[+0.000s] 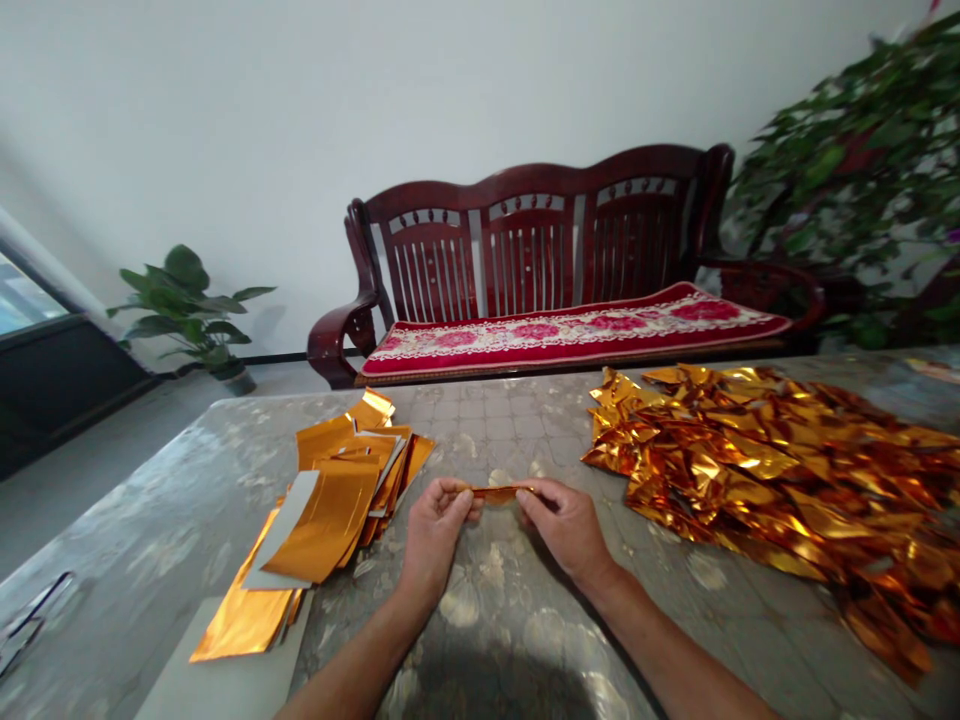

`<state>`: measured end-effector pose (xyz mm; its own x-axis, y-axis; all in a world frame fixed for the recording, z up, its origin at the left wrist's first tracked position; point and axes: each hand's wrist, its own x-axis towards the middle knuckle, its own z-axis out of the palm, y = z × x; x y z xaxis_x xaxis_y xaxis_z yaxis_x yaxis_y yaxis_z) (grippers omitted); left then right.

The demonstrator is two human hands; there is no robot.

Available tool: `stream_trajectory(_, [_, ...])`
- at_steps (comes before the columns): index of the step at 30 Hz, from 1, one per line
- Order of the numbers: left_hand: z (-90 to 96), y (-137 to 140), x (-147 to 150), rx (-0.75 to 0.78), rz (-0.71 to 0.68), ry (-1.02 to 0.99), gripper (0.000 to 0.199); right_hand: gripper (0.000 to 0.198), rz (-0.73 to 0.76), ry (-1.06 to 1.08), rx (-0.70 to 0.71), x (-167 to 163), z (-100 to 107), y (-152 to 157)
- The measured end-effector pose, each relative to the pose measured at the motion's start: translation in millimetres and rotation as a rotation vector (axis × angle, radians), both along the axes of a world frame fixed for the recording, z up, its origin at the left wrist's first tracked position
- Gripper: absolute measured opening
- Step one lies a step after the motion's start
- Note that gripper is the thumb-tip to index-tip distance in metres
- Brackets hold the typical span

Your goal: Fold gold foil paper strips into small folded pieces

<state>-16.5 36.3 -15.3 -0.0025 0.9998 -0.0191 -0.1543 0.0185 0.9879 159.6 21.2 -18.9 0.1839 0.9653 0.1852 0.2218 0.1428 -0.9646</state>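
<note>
Above the middle of the table, a narrow folded strip of gold foil paper (498, 494) stretches between my two hands. My left hand (439, 520) pinches its left end between thumb and fingers. At the other end, my right hand (564, 525) is closed on the strip in the same way. Left of my hands lies a loose stack of flat gold foil sheets (330, 515), some with a pale grey side showing. To the right spreads a large heap of folded, crinkled gold foil pieces (750, 465).
A patterned grey cover lies over the table (480, 620). Under the stack's near end is a pale board (225, 675). Glasses (34, 620) appear to lie at the left edge. Beyond stand a dark wooden bench (525, 270), a potted plant (191, 310) and leafy greenery (847, 180).
</note>
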Motion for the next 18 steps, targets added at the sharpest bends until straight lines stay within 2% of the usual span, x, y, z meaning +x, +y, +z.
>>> stream_trajectory(7, [-1.9,1.9,-3.4,-0.042,0.040,0.023,0.032,0.023,0.116,-0.031,-0.039,-6.8,3.5,-5.3])
stream_trajectory(13, [-2.5,0.5,-1.5,-0.044,0.028,0.061,0.035,0.022,0.063,-0.132,0.007,-8.1,2.6,-5.3])
stream_trajectory(18, [-1.2,-1.6,-0.7,-0.071,0.036,0.046,0.036,0.024,0.037,-0.261,0.102,-9.7,-1.5,-6.5])
